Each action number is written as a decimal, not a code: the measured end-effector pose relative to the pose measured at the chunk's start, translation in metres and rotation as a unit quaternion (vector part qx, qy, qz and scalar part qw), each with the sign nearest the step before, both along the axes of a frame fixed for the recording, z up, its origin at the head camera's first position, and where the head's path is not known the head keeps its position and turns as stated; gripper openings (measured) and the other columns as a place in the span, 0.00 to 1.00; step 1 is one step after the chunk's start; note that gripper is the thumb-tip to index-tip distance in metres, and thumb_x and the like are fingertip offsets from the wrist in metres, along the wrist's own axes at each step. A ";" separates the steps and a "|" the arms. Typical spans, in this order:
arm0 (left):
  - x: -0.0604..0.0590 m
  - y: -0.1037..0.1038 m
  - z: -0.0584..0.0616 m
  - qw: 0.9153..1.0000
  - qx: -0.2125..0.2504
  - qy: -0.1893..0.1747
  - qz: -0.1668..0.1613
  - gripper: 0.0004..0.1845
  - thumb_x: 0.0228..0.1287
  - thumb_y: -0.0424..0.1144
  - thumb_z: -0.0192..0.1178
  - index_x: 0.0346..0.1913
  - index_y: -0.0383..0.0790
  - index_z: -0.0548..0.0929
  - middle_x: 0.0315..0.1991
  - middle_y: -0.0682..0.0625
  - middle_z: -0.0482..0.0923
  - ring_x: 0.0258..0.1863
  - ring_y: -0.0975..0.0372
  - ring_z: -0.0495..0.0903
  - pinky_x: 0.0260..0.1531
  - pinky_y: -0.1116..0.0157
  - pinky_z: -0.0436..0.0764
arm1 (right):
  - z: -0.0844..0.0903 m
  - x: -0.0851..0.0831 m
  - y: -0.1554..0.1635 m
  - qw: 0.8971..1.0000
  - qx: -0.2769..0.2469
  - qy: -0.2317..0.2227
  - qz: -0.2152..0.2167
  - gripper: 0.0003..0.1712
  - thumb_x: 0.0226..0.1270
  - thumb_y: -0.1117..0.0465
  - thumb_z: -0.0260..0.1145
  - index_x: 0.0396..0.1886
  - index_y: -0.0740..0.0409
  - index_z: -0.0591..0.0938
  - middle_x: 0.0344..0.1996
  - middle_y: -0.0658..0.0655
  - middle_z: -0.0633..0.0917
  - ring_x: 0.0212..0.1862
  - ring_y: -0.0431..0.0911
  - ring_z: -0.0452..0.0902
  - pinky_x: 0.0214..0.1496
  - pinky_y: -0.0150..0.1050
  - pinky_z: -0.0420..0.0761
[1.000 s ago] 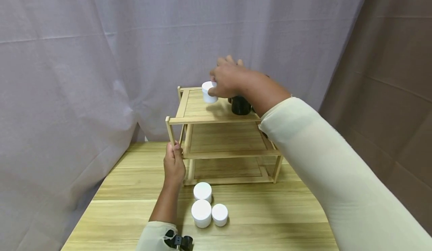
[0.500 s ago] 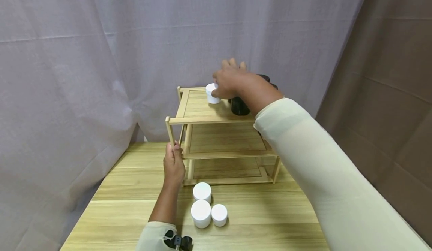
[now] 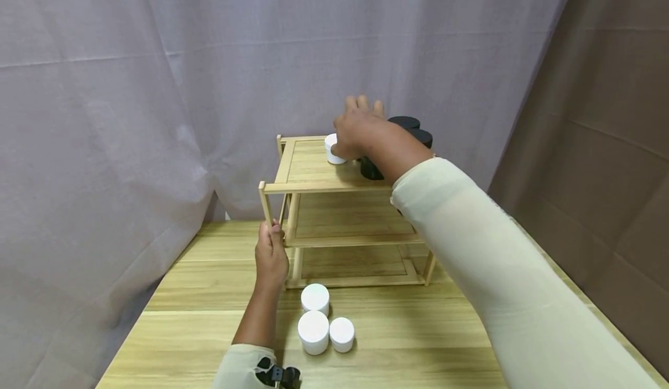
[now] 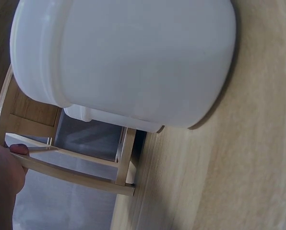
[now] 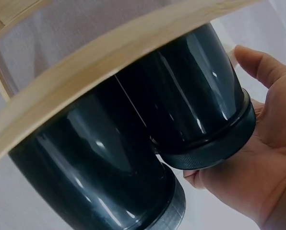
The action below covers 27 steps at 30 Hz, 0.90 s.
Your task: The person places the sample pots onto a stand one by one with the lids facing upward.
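My left hand (image 3: 272, 258) grips the front left post of a three-tier wooden rack (image 3: 334, 187); the left wrist view shows its thumb against the wood post (image 4: 76, 176). Over the top shelf, my right hand (image 3: 360, 130) holds a small white lidded jar (image 3: 332, 151) between thumb and fingers, its right side hidden by the hand. Just right of it stand several black jars (image 3: 404, 122), partly covered by my forearm. In the right wrist view, two glossy black jars (image 5: 191, 86) show beside the hand (image 5: 258, 153), behind the shelf's edge.
Three white lidded jars (image 3: 313, 330) of differing sizes stand close together on the wooden table (image 3: 428, 337) before the rack. One large white jar (image 4: 143, 62) fills much of the left wrist view. A grey curtain (image 3: 157, 87) hangs behind, a brown one (image 3: 590, 145) at right.
My right hand has carried the white jar rightward and slightly down, nearer the black jars. More of the black lids shows behind the forearm. The left hand stays on the post.
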<state>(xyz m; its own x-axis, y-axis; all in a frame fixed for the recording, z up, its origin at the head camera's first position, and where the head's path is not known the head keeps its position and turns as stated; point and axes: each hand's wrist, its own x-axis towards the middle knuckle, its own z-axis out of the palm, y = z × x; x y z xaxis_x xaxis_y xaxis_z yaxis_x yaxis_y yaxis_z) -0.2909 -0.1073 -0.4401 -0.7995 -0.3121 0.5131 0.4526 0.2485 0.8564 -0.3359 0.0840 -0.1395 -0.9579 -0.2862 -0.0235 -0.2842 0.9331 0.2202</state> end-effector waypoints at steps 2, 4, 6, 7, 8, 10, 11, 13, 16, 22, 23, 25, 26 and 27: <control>0.000 0.001 0.000 1.000 0.000 0.002 0.001 0.17 0.91 0.42 0.45 0.55 0.27 0.74 0.32 0.41 0.72 0.29 0.64 0.68 0.32 0.69 0.71 | -0.001 0.000 0.000 1.000 0.001 0.000 -0.003 0.29 0.82 0.39 0.56 0.70 0.51 0.78 0.65 0.61 0.63 0.67 0.58 0.55 0.66 0.55 0.60; 0.000 0.001 0.001 1.000 0.000 0.005 0.001 0.17 0.91 0.41 0.45 0.55 0.26 0.74 0.32 0.41 0.72 0.28 0.64 0.68 0.31 0.69 0.70 | -0.002 -0.001 0.000 1.000 0.001 -0.001 -0.008 0.29 0.83 0.39 0.56 0.68 0.52 0.79 0.63 0.60 0.63 0.67 0.57 0.55 0.65 0.54 0.59; 0.000 0.002 0.001 1.000 -0.002 0.009 0.003 0.17 0.91 0.41 0.45 0.54 0.27 0.74 0.31 0.42 0.72 0.28 0.64 0.68 0.31 0.69 0.70 | -0.002 -0.001 0.001 1.000 -0.001 -0.002 -0.013 0.28 0.83 0.39 0.56 0.66 0.53 0.79 0.63 0.60 0.63 0.66 0.57 0.55 0.65 0.53 0.59; 0.000 0.002 0.001 1.000 -0.003 0.010 0.004 0.17 0.91 0.42 0.45 0.54 0.27 0.74 0.31 0.42 0.72 0.28 0.64 0.68 0.31 0.69 0.70 | -0.002 -0.001 0.001 1.000 -0.003 -0.004 -0.016 0.28 0.83 0.39 0.56 0.66 0.54 0.80 0.62 0.60 0.63 0.66 0.57 0.55 0.65 0.53 0.58; 0.000 0.003 0.001 1.000 -0.004 0.011 0.004 0.17 0.91 0.42 0.45 0.54 0.27 0.74 0.30 0.43 0.71 0.28 0.64 0.68 0.31 0.69 0.70 | -0.002 -0.002 0.001 1.000 -0.006 -0.005 -0.018 0.28 0.84 0.39 0.56 0.65 0.54 0.80 0.62 0.60 0.62 0.66 0.57 0.55 0.66 0.53 0.58; 0.000 0.003 0.002 1.000 -0.005 0.012 0.005 0.17 0.90 0.41 0.46 0.53 0.27 0.74 0.30 0.43 0.71 0.27 0.64 0.67 0.31 0.69 0.70 | -0.002 -0.002 0.001 1.000 -0.008 -0.008 -0.021 0.28 0.84 0.39 0.55 0.65 0.55 0.80 0.62 0.60 0.62 0.66 0.57 0.54 0.66 0.54 0.58; 0.000 0.003 0.002 1.000 -0.006 0.013 0.006 0.17 0.90 0.41 0.46 0.53 0.27 0.75 0.30 0.43 0.71 0.27 0.64 0.67 0.31 0.69 0.70 | -0.003 -0.002 0.001 1.000 -0.011 -0.008 -0.022 0.28 0.84 0.39 0.55 0.65 0.55 0.80 0.63 0.60 0.62 0.67 0.57 0.54 0.67 0.54 0.58; 0.000 0.002 0.001 1.000 -0.004 0.012 0.002 0.17 0.90 0.41 0.46 0.53 0.27 0.74 0.30 0.43 0.71 0.27 0.64 0.67 0.31 0.69 0.70 | -0.003 -0.002 0.002 1.000 -0.013 -0.008 -0.023 0.29 0.84 0.40 0.55 0.67 0.55 0.79 0.64 0.60 0.62 0.67 0.58 0.53 0.68 0.55 0.58; -0.001 0.002 0.000 1.000 -0.003 0.015 -0.001 0.16 0.90 0.40 0.46 0.53 0.26 0.74 0.30 0.43 0.71 0.28 0.64 0.67 0.31 0.69 0.70 | -0.005 -0.002 0.002 1.000 -0.014 -0.007 -0.024 0.29 0.84 0.39 0.55 0.68 0.55 0.79 0.65 0.61 0.62 0.68 0.58 0.52 0.70 0.55 0.58; -0.003 0.001 -0.002 1.000 -0.004 0.029 -0.006 0.22 0.90 0.47 0.45 0.52 0.26 0.74 0.30 0.47 0.68 0.27 0.65 0.66 0.31 0.69 0.68 | -0.008 -0.003 0.003 1.000 -0.013 -0.002 -0.028 0.30 0.84 0.38 0.54 0.66 0.55 0.80 0.64 0.61 0.62 0.68 0.58 0.52 0.70 0.55 0.57; -0.003 0.001 -0.002 0.999 -0.004 0.031 -0.007 0.23 0.90 0.48 0.45 0.52 0.26 0.73 0.30 0.47 0.68 0.27 0.65 0.65 0.31 0.69 0.68 | -0.008 -0.003 0.004 1.000 -0.013 0.000 -0.028 0.30 0.84 0.38 0.53 0.65 0.55 0.80 0.63 0.61 0.62 0.68 0.58 0.52 0.70 0.55 0.57; -0.003 0.002 -0.003 0.999 -0.004 0.034 -0.008 0.25 0.89 0.51 0.45 0.52 0.26 0.73 0.29 0.49 0.67 0.27 0.66 0.65 0.30 0.69 0.68 | -0.009 -0.003 0.004 1.000 -0.013 0.001 -0.028 0.30 0.84 0.38 0.53 0.64 0.56 0.81 0.63 0.61 0.61 0.68 0.58 0.52 0.70 0.55 0.58; -0.003 0.002 -0.003 0.999 -0.004 0.034 -0.008 0.25 0.89 0.51 0.45 0.52 0.26 0.73 0.29 0.49 0.67 0.27 0.66 0.65 0.31 0.69 0.68 | -0.009 -0.003 0.004 1.000 -0.012 0.001 -0.028 0.30 0.84 0.38 0.53 0.64 0.56 0.81 0.63 0.61 0.61 0.68 0.58 0.52 0.71 0.55 0.58; -0.003 0.002 -0.003 0.999 -0.004 0.035 -0.007 0.25 0.89 0.51 0.45 0.52 0.26 0.73 0.30 0.50 0.67 0.27 0.66 0.65 0.31 0.69 0.68 | -0.009 -0.003 0.004 1.000 -0.011 0.001 -0.029 0.30 0.84 0.38 0.52 0.63 0.56 0.81 0.63 0.61 0.61 0.68 0.58 0.52 0.71 0.55 0.58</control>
<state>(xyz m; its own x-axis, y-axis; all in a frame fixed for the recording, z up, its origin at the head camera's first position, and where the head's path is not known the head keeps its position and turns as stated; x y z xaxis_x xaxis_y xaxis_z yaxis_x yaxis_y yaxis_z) -0.2938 -0.1052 -0.4428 -0.7658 -0.2961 0.5708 0.5153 0.2484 0.8202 -0.3390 0.0880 -0.1484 -0.9728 -0.2313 -0.0150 -0.2296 0.9526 0.1996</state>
